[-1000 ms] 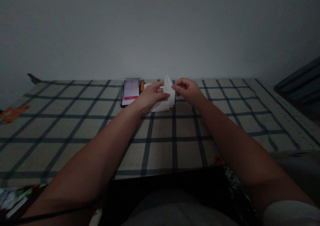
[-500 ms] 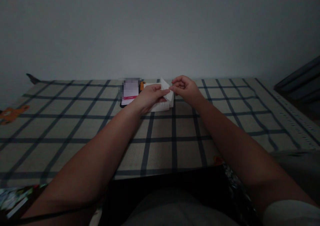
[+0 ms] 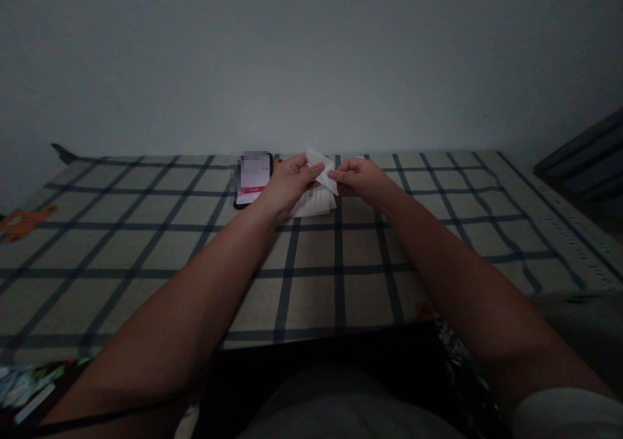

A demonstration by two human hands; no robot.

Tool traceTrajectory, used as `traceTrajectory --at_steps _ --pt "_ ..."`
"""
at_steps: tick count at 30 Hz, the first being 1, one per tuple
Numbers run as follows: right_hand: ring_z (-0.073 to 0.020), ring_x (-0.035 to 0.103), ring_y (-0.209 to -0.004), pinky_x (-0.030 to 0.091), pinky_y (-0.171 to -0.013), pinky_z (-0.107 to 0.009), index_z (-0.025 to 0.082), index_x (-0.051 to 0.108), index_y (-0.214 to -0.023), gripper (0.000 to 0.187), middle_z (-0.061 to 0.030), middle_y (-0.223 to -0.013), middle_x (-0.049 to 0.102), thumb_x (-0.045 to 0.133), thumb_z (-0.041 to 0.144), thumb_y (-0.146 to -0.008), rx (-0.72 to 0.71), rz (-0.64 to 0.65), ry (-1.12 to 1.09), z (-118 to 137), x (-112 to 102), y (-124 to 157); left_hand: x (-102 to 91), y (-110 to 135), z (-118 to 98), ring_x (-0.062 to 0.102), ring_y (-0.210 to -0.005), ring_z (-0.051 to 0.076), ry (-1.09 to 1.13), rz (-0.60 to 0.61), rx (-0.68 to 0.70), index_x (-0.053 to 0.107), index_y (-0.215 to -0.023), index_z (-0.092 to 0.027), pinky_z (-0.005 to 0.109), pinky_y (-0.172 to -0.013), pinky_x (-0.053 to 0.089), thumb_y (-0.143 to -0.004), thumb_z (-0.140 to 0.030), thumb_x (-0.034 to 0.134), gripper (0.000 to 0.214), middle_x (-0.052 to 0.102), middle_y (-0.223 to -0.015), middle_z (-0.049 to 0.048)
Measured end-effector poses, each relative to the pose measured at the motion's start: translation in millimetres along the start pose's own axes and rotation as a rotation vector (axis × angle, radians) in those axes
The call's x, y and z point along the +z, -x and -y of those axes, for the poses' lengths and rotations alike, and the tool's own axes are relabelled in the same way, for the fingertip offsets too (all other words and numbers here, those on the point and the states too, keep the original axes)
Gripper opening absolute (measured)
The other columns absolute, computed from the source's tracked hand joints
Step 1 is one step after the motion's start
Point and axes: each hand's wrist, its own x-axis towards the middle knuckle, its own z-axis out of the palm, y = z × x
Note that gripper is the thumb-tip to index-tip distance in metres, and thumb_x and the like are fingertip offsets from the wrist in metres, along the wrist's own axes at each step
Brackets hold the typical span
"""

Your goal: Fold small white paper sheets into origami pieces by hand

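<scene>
Between my two hands is a small folded piece of white paper (image 3: 321,165), with a pointed corner sticking up at its top left. My left hand (image 3: 292,178) pinches its left side, thumb on top. On the right side, my right hand (image 3: 359,178) grips the lower corner between thumb and curled fingers. Below the hands, white printed sheets (image 3: 314,204) lie on the checked cloth, partly covered by my left hand. Just left of that hand lies a phone (image 3: 254,189) with a lit screen showing a pink bar.
A cream cloth with dark blue checks (image 3: 311,283) covers the table, which meets a plain wall (image 3: 311,56). An orange bear-shaped figure (image 3: 26,223) shows at the far left. A dark slatted object (image 3: 584,147) stands at the right edge.
The folded paper has turned and shifted slightly left. My right hand has closed in on its right corner, its fingers now more curled. More of the printed sheet below shows.
</scene>
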Motion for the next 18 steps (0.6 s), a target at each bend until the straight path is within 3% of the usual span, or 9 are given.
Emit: traceTrajectory --at_steps 3,7,15,18 --pt "-0.0097 0.058 -0.058 0.046 -0.056 -0.022 0.018 0.063 -0.073 0.047 0.002 -0.063 0.066 0.093 0.053 -0.067 -0.078 -0.009 0.094 -0.8 -0.5 -0.4 -0.2 -0.1 -1.0 0.072 -0.085 0.016 -0.02 -0.026 -0.07 0.075 -0.101 -0.019 0.025 -0.076 0.057 -0.072 -0.036 0.091 0.037 0.079 -0.099 0.0051" --pt "-0.0107 0.058 -0.06 0.044 -0.055 -0.023 0.018 0.066 -0.075 0.038 0.0015 -0.064 0.066 0.089 0.048 -0.073 -0.139 -0.025 0.207 -1.8 -1.3 -1.2 -0.4 0.2 -1.8 0.072 -0.083 0.015 -0.016 -0.032 -0.152 0.077 -0.091 -0.017 0.023 -0.073 0.056 -0.065 -0.032 0.095 0.035 0.079 -0.095 0.006" --pt "-0.0115 0.066 -0.063 0.056 -0.062 -0.023 0.017 0.071 -0.084 0.025 -0.0015 -0.072 0.074 0.086 0.036 -0.079 -0.006 0.037 0.133 -5.4 -3.2 -2.7 -3.7 -3.3 1.7 0.07 -0.078 0.015 -0.119 -0.213 0.021 0.076 -0.085 -0.017 0.025 -0.07 0.056 -0.066 -0.04 0.094 0.035 0.078 -0.089 0.0041" --pt "-0.0116 0.067 -0.062 0.057 -0.062 -0.023 0.016 0.073 -0.081 0.02 -0.0023 -0.07 0.074 0.084 0.032 -0.081 -0.023 0.038 0.157 -2.6 -3.5 -1.8 -3.9 -4.6 1.6 0.071 -0.08 0.015 -0.115 -0.212 0.028 0.075 -0.088 -0.018 0.025 -0.071 0.057 -0.066 -0.042 0.095 0.037 0.078 -0.09 0.0038"
